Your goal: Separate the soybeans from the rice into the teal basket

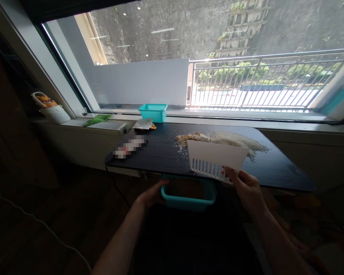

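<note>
My left hand [151, 195] grips the left rim of a teal tub [189, 203], held just below the near edge of the black table [275, 168]. The tub holds brownish grains. My right hand [246, 187] is closed on the corner of a white slotted basket [215, 160], which stands tilted on the table above the tub. Behind the basket lies a spread pile of white rice [235, 140] with a patch of brown grains [190, 137] at its left end.
A second teal tub [153, 112] stands at the table's back edge by the window, with a small packet [143, 124] beside it. A blurred-out object [130, 147] lies on the table's left. White bowls [54, 111] and a green cloth [97, 119] rest on the sill.
</note>
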Motion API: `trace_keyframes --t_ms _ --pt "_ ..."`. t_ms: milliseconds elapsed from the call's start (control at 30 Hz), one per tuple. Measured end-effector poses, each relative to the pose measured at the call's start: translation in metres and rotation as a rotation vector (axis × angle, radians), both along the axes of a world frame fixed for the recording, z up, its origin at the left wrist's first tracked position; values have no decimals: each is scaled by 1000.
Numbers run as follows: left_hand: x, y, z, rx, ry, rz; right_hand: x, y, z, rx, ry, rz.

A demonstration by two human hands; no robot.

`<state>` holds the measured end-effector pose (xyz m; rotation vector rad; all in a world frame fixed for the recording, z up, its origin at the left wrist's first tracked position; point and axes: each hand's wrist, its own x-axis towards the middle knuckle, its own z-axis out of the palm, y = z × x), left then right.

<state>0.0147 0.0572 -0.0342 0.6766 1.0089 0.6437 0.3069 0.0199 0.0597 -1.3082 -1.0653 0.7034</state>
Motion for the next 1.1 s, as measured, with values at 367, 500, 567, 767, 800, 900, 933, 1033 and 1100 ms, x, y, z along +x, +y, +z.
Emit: trace_keyframes --t_ms 367,500,567,767,800,900,933,1033,1100 --pt "1 -2 3 1 -2 -5 19 49 -4 148 20 -191" --pt "1 -2 3 4 -5 -8 22 66 -9 165 25 -175" --pt "0 -2 3 6 -7 -14 23 69 -13 168 26 -170" --pt "0 -2 3 9 5 -23 23 66 -16 169 27 -157" --pt "0 -2 3 9 9 -24 23 65 -15 166 25 -153" --pt "0 -2 3 9 16 -29 22 64 -14 163 24 -148" --pt "0 -2 2 9 19 -31 22 64 -14 165 26 -151" --pt "0 -1 1 6 25 -40 21 67 -14 166 28 -155" --pt "0 -1 1 8 26 -41 20 67 -13 159 26 -149"
